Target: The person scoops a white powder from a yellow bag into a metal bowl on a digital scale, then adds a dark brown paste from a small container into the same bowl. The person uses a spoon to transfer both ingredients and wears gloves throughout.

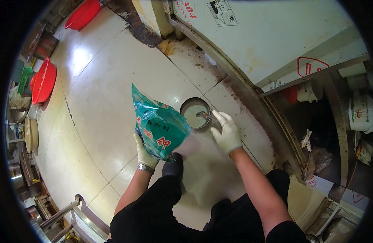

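Observation:
My left hand point(147, 156), in a pale glove with a metal-banded watch at the wrist, holds up a green plastic bag point(162, 130) bearing red and black writing. The bag tilts towards a round metal bowl point(195, 121) on the floor and overlaps its left rim in the view. Whitish contents lie in the bowl. My right hand point(225, 132), gloved as well, is at the bowl's right side, with the handle of a metal spoon point(202, 114) between thumb and fingers. The spoon's head is over or in the bowl; I cannot tell whether it touches the contents.
Pale floor tiles point(113, 91) surround the bowl. To the right stands a steel-framed cabinet point(265, 36) with containers on its open lower shelf point(320, 130). Red plastic basins point(45, 80) are at the left, and a metal-legged stand point(60, 214) is at lower left.

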`<state>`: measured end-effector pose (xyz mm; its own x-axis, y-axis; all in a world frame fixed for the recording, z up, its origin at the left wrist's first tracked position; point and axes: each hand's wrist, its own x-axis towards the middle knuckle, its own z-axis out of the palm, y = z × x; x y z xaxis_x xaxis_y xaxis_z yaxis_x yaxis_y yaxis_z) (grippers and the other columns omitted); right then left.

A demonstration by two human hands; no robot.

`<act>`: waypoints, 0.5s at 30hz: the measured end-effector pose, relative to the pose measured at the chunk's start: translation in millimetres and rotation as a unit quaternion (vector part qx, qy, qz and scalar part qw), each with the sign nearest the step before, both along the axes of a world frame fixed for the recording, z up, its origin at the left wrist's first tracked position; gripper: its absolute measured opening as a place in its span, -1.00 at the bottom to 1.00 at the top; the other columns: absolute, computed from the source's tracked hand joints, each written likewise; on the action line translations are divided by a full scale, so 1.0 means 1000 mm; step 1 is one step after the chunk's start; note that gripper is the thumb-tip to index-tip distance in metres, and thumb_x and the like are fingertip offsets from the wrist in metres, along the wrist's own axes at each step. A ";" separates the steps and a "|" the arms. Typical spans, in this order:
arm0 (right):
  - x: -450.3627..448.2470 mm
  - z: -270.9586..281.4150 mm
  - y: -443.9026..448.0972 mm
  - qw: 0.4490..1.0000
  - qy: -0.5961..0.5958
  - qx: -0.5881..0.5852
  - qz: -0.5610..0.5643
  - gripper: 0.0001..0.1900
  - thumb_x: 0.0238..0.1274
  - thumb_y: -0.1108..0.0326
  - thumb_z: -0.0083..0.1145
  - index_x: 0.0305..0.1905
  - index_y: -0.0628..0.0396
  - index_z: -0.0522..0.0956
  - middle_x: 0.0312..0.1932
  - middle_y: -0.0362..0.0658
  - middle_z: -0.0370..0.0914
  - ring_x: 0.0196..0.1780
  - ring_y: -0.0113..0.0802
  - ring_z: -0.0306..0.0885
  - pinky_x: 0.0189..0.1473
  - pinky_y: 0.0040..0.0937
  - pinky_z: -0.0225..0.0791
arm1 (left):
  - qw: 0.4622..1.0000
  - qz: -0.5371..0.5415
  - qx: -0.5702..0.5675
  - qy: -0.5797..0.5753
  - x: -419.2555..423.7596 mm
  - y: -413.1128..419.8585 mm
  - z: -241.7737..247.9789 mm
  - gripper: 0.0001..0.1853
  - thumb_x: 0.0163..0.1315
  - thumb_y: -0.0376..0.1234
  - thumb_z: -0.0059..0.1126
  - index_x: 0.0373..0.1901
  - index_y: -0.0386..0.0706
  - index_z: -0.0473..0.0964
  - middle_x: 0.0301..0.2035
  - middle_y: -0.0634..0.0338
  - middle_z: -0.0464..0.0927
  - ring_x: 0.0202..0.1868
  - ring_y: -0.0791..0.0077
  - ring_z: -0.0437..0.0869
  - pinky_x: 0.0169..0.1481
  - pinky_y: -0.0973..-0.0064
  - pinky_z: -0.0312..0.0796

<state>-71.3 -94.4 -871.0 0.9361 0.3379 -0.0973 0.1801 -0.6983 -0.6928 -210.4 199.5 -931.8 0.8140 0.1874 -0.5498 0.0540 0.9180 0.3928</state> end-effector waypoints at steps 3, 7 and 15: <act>-0.026 0.023 -0.008 0.996 -0.043 0.042 0.061 0.05 -0.01 0.15 0.60 0.56 0.21 0.22 0.49 0.13 0.30 0.54 0.12 0.24 0.58 -0.04 0.14 | 0.993 -0.037 0.114 -0.024 0.018 -0.023 0.033 -0.02 0.33 0.42 -0.02 0.61 0.03 0.17 0.53 0.16 0.27 0.48 0.06 0.34 0.58 -0.05 0.20; -0.062 0.090 0.027 0.910 0.091 0.402 -0.034 -0.03 0.04 0.17 0.63 0.51 0.21 0.29 0.33 0.04 0.52 0.33 -0.25 0.53 0.34 -0.28 0.41 | 0.994 -0.085 -0.049 -0.044 0.014 -0.035 0.025 -0.08 0.41 0.33 -0.03 0.60 -0.04 0.17 0.53 0.09 0.27 0.48 0.08 0.36 0.61 -0.03 0.17; -0.094 0.104 -0.077 0.866 0.159 0.366 -0.303 -0.65 0.58 0.12 0.06 0.08 0.20 0.64 -0.08 -0.20 0.70 -0.06 -0.44 0.58 0.07 -0.37 0.42 | 0.954 -0.280 -0.085 -0.064 0.027 -0.106 0.022 -0.32 0.45 -0.03 0.26 0.43 -0.21 0.31 0.29 0.11 0.54 0.30 0.21 0.58 0.44 -0.03 0.43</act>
